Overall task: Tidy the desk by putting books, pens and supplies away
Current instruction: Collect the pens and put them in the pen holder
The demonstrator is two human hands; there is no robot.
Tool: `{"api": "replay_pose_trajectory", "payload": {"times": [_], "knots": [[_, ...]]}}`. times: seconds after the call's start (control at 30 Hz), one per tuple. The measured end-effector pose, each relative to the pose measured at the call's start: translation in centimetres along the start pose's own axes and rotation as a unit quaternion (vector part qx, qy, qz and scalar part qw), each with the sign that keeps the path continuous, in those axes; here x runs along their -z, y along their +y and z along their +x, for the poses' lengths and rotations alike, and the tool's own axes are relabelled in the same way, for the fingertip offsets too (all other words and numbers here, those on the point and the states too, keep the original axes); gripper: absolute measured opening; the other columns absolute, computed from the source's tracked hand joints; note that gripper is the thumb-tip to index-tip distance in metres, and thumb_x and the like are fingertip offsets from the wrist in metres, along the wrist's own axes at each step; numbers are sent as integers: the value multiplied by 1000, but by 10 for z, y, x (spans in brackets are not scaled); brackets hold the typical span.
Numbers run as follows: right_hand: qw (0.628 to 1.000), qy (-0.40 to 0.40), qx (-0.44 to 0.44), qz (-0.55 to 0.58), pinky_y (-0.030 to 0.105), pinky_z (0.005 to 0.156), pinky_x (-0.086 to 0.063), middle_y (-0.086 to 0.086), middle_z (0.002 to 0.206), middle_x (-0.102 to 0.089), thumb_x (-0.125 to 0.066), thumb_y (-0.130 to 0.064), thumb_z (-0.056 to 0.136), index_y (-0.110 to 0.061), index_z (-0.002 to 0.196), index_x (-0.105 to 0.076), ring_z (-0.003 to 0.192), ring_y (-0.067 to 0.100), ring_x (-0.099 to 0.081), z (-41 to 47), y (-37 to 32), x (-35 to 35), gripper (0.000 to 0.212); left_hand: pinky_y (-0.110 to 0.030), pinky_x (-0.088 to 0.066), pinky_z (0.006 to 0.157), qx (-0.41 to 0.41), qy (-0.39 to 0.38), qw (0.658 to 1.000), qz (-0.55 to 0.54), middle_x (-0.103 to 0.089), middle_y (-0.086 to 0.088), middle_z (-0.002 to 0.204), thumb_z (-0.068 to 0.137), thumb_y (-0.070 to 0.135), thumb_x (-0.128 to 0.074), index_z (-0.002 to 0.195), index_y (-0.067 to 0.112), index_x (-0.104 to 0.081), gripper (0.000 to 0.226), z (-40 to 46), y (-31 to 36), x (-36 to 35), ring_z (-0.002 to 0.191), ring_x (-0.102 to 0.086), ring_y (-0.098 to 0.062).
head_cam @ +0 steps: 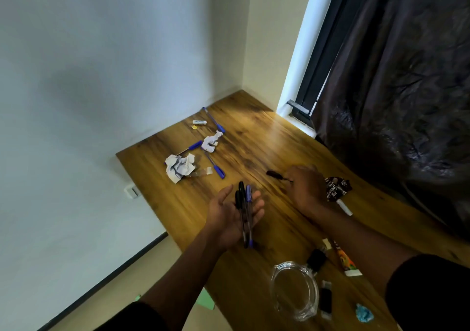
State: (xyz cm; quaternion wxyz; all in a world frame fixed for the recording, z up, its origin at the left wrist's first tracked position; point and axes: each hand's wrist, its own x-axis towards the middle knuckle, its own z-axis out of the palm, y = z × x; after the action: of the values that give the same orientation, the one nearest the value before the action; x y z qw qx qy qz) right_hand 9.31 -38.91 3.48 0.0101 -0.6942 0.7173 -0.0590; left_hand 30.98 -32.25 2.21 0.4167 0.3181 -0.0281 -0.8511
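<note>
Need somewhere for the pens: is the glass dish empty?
Empty: the desk grain shows through the glass dish; nothing lies inside.

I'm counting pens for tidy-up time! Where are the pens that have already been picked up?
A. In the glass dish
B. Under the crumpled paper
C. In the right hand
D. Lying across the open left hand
D: a few pens lie across the palm of the open left hand, while the right hand reaches down at the desk near a small dark item.

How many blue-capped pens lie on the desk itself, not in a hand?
3 on the desk: far pen near the wall, middle pen touching the crumpled paper, near pen beside it. Litter may hide more.
</note>
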Motion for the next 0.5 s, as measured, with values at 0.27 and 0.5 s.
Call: {"api": "replay_pose_trajectory", "payload": {"times": [0.27,0.5], "knots": [[937,-39,-47,344,35,66,-62,-11,81,-71,-79,-25,85,-34,84,-65,71,6,-69,-29,-71,19,17,-47,-49,106,-41,2,999,-21,-66,-15,132,98,47,-52,147,2,-48,66,9,12,6,117,-66,-32],[924,-60,-38,376,27,64,-57,-11,78,-73,-78,-31,86,-25,85,-75,72,1,-68,-36,-93,9,7,-38,-49,83,-38,0,999,-38,-66,-12,113,96,43,-58,136,13,-54,50,10,21,5,96,-64,-27]]}}
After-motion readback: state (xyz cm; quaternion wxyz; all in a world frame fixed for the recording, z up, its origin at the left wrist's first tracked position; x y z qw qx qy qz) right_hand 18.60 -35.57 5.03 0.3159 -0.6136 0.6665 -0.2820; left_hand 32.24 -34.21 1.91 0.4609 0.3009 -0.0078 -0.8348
